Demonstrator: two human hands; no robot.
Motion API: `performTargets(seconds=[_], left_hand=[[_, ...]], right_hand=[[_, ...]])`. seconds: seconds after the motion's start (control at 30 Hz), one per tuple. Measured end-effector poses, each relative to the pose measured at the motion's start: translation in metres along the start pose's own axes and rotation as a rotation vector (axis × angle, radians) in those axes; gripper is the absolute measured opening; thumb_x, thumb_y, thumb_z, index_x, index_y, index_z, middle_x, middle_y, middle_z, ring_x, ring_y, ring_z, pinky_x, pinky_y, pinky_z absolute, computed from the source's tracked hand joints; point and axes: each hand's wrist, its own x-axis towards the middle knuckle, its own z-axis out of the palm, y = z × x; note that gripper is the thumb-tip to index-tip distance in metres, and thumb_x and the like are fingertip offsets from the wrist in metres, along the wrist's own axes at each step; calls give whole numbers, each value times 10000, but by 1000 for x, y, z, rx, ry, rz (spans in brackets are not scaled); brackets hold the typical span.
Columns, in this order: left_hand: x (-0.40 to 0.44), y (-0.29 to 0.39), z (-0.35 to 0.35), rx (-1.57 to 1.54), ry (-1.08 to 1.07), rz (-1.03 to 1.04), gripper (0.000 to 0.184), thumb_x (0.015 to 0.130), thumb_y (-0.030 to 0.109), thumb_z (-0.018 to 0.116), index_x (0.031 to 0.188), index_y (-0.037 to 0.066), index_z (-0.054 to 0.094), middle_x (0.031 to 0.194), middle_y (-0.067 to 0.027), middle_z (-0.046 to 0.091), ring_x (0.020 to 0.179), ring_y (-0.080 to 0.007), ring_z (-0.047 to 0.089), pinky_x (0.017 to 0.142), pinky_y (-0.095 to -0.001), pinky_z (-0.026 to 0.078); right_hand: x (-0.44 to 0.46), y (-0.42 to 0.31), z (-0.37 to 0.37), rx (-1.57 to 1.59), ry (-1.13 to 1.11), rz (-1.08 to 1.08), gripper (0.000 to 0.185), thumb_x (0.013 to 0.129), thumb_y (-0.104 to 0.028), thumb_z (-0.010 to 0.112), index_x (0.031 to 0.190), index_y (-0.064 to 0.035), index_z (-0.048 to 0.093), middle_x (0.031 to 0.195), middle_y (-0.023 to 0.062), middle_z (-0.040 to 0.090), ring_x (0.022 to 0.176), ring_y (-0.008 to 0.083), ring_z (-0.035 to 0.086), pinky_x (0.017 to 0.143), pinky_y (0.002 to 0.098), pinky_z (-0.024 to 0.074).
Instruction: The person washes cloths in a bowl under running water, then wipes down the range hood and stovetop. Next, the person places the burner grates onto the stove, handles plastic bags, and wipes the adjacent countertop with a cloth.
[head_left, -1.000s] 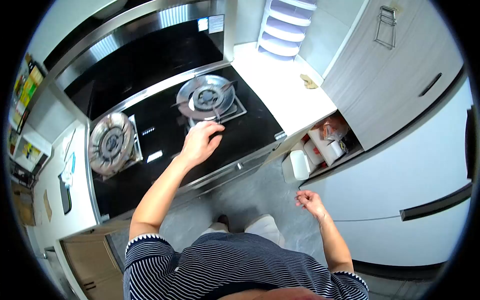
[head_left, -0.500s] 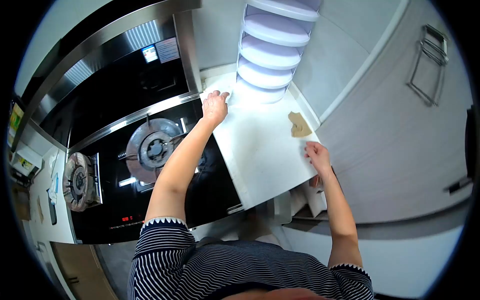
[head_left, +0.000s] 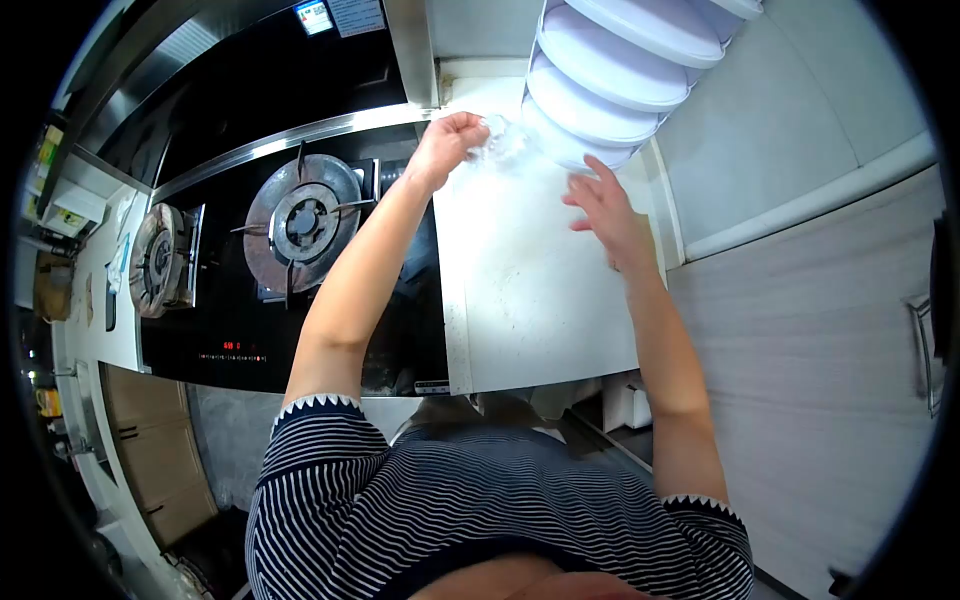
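My left hand (head_left: 447,152) is closed, thumb and fingers pinching a crumpled clear plastic piece (head_left: 503,143) above the back of the white countertop (head_left: 530,300). Whether that is a bag or a sheet of film I cannot tell. To the right, my right hand (head_left: 608,215) hovers over the counter with its fingers apart and nothing in them. Its fingertips point toward the lowest round tier of a white stacked rack (head_left: 590,105) at the back. The brown scrap on the counter is largely hidden behind my right hand and wrist.
A black gas hob (head_left: 400,330) with a large burner (head_left: 305,222) lies left of the counter, a second burner (head_left: 160,260) further left. Behind it rises a black range hood (head_left: 250,90). A grey cabinet door (head_left: 800,320) stands close on the right.
My left hand now holds the clear plastic up off the counter. My right hand has moved from the counter's right edge inward, toward the rack, and its fingers have spread. The view has shifted.
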Motion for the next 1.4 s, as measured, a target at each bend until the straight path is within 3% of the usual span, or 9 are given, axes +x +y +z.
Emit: performTargets(seconds=[0.1,0.23,0.37,0.4,0.57,0.67,0.97,1.27,1.4], left_hand=[[-32,9,5,-167,-162,2,105,814,100,608,895,35,626,789,-22,619,707,-106,542,676,-248,428],[-54,15,-23,-445,13,15,83,831,87,589,896,43,617,803,-31,624,701,-111,590,659,-233,500],[-62,10,-32,-728,-119,-14,109,856,83,544,936,17,577,946,-68,628,821,-160,620,689,-325,547],[-61,1,-30,-776,-201,-14,132,857,85,538,965,15,567,998,-80,620,836,-160,610,707,-339,541],[-83,-10,-33,-767,-253,-79,120,801,-7,575,910,41,577,838,-34,614,751,-127,604,649,-267,511],[-89,-24,-36,-673,-234,-157,116,798,-8,584,894,57,583,765,-9,612,690,-88,598,584,-209,492],[-117,-32,-31,-587,-181,-272,62,812,5,567,856,35,598,777,-15,623,673,-89,587,638,-215,486],[-137,-38,-41,-501,3,-257,32,817,67,604,848,57,603,708,28,588,564,-32,472,493,-170,342],[-138,-40,-47,-450,75,-257,47,812,77,616,851,53,603,699,31,584,551,-25,460,488,-163,329]], right_hand=[[14,-16,34,3,-135,56,558,851,-220,569,1289,24,324,981,133,594,852,184,599,614,258,505],[30,0,22,-29,-187,65,439,800,-105,585,1195,26,447,918,130,597,759,151,605,527,228,504],[8,-19,23,66,-251,75,398,799,-111,584,1171,-2,496,1005,127,601,839,158,599,641,259,512],[-2,-23,24,-33,-363,72,429,802,-153,599,1199,-36,488,1112,125,565,926,175,574,711,285,500],[-2,74,-88,-1113,299,-182,506,735,-180,647,1211,-120,489,1152,126,536,990,271,543,812,360,460],[-17,115,-83,-1277,272,-100,461,708,-162,647,1155,-126,539,1138,134,533,989,279,538,846,382,437],[13,19,-99,-61,438,-110,244,816,-80,587,1044,8,586,914,48,607,779,95,554,685,231,458],[109,81,-126,25,581,25,333,783,-70,631,1088,36,552,933,78,618,785,139,588,662,250,480],[127,109,-84,-136,381,-3,331,771,-113,633,1066,16,557,951,107,617,783,182,598,689,308,483]])
